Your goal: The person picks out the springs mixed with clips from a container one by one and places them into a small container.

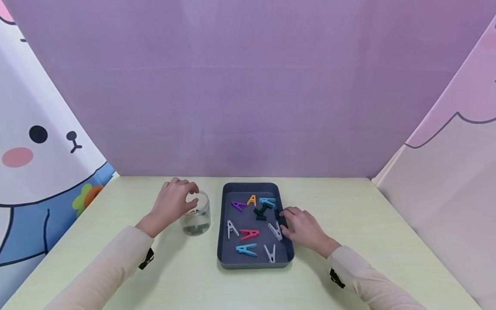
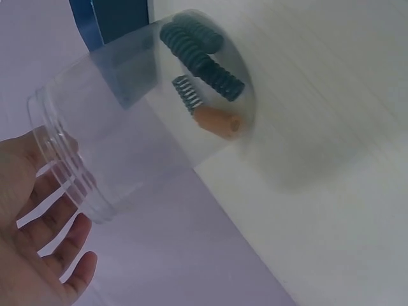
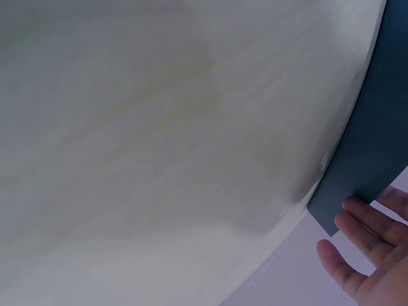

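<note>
In the head view, a pale, wood-grained desk (image 1: 186, 280) runs back to a creased purple cloth (image 1: 248, 94). The left hand (image 1: 176, 200) arches over the mouth of a clear, round jar (image 1: 196, 220), its thumb and forefinger bent but parted, with nothing visible between them. Beside the jar sits a dark grey tray (image 1: 255, 265), a smooth rectangle with rounded corners and a raised rim. Inside lie V-shaped clips with a smooth look: purple (image 1: 238, 206), yellow-orange (image 1: 252, 200), red (image 1: 249, 234), two light blue and three whitish-grey, mixed with dark green springs (image 1: 261, 218) grouped towards the far end. The right hand (image 1: 304, 227) reaches over the tray's right rim, fingers relaxed and thumb apart from them, grasping nothing that shows; one green spring lies just beside its fingertips. In the left wrist view, the transparent jar shows a ridged, ring-like lip, the hand's loose, spread fingers about it. At its base rest ribbed green coils (image 2: 185, 50), together with a smooth orange-brown cylinder (image 2: 218, 121) that touches a finer open coil (image 2: 187, 94). In the right wrist view, the loosely bent fingers lie at the tray's flat outer wall, above the faintly streaked desk surface.
</note>
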The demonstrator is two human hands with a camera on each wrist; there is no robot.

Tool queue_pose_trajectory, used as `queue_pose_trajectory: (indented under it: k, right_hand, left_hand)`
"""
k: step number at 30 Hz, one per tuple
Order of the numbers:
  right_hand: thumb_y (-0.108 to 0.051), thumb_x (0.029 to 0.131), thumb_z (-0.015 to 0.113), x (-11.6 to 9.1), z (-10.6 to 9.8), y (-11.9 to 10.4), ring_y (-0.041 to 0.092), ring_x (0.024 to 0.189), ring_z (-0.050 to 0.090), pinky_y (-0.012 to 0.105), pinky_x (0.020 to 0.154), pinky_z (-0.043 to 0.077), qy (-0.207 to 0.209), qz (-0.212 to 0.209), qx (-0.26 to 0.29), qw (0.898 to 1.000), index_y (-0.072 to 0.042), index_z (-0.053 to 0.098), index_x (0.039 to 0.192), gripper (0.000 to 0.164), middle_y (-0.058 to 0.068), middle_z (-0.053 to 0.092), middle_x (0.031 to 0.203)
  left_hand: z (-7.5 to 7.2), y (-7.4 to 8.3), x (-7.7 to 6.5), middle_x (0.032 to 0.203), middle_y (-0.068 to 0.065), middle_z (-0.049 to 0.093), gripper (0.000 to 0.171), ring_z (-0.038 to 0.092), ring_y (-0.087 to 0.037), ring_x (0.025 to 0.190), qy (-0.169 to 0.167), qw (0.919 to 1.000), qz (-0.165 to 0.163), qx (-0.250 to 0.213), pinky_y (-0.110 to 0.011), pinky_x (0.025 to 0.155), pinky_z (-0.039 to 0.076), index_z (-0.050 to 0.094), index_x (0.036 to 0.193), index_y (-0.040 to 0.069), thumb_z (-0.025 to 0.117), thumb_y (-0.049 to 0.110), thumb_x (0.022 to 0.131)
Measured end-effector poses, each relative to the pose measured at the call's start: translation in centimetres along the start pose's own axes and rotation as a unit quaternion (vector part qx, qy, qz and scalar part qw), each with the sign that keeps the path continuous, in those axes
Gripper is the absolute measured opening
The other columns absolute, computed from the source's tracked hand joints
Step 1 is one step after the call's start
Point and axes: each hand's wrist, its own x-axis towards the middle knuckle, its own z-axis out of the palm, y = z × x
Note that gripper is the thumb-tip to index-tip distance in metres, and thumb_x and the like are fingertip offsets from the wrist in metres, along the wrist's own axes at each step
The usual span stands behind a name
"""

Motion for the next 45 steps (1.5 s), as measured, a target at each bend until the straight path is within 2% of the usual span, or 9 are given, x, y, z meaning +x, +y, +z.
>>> queue_pose_trajectory:
  k: [9, 18, 25, 33, 38, 45]
  right_hand:
    - [-0.027, 0.078, 0.067, 0.0, 0.0, 0.1, 0.02, 0.094, 0.061, 0.04, 0.076, 0.051, 0.005, -0.002, 0.004, 1.0, -0.009, 0.064, 0.102, 0.03, 0.005, 0.063, 0.106]
    - [-0.028, 0.078, 0.066, -0.1, 0.0, 0.1, 0.021, 0.094, 0.06, 0.041, 0.077, 0.05, 0.002, -0.001, 0.002, 1.0, -0.009, 0.064, 0.103, 0.031, 0.005, 0.063, 0.106]
    - [-0.029, 0.079, 0.066, -0.2, 0.1, 0.1, 0.02, 0.095, 0.06, 0.039, 0.076, 0.05, 0.0, 0.0, 0.0, 1.0, -0.009, 0.064, 0.103, 0.031, 0.005, 0.063, 0.107]
    - [-0.028, 0.079, 0.066, -0.1, -0.1, 0.0, 0.02, 0.095, 0.06, 0.04, 0.078, 0.05, -0.004, 0.004, 0.005, 1.0, -0.009, 0.064, 0.103, 0.03, 0.005, 0.063, 0.107]
    - [-0.028, 0.079, 0.065, -0.1, -0.1, 0.1, 0.02, 0.095, 0.06, 0.04, 0.078, 0.05, -0.005, 0.005, 0.003, 1.0, -0.01, 0.064, 0.103, 0.03, 0.005, 0.063, 0.108]
    - [-0.028, 0.08, 0.065, -0.2, 0.1, 0.1, 0.02, 0.098, 0.059, 0.041, 0.079, 0.05, -0.008, 0.009, 0.004, 1.0, -0.01, 0.064, 0.104, 0.03, 0.005, 0.062, 0.109]
  left_hand:
    - [-0.1, 1.6, 1.1, 0.084, -0.003, 0.066, 0.018, 0.054, -0.026, 0.087, -0.002, 0.9999, 0.016, -0.004, -0.044, 0.074, 0.041, 0.066, 0.091, 0.013, 0.069, 0.017, 0.074]
    - [0.4, 4.5, 1.8, 0.085, 0.001, 0.066, 0.02, 0.052, -0.022, 0.085, -0.035, 0.9991, 0.026, -0.001, -0.04, 0.075, 0.042, 0.067, 0.093, 0.015, 0.071, 0.024, 0.075]
    - [1.6, 6.4, 1.9, 0.09, 0.004, 0.065, 0.022, 0.051, -0.019, 0.086, -0.07, 0.9965, 0.045, -0.002, -0.04, 0.077, 0.042, 0.066, 0.093, 0.019, 0.071, 0.03, 0.075]
    - [3.1, 8.6, 2.1, 0.094, 0.003, 0.065, 0.027, 0.049, -0.018, 0.087, -0.12, 0.9912, 0.057, -0.003, -0.039, 0.082, 0.041, 0.066, 0.097, 0.018, 0.072, 0.033, 0.075]
    - [4.2, 9.6, 2.0, 0.095, 0.002, 0.065, 0.026, 0.049, -0.018, 0.084, -0.131, 0.9884, 0.074, -0.019, -0.038, 0.078, 0.04, 0.066, 0.097, 0.017, 0.072, 0.03, 0.076]
    - [6.0, 10.5, 2.1, 0.098, 0.002, 0.064, 0.026, 0.049, -0.018, 0.086, -0.149, 0.9858, 0.073, -0.025, -0.036, 0.075, 0.039, 0.066, 0.101, 0.018, 0.07, 0.031, 0.078]
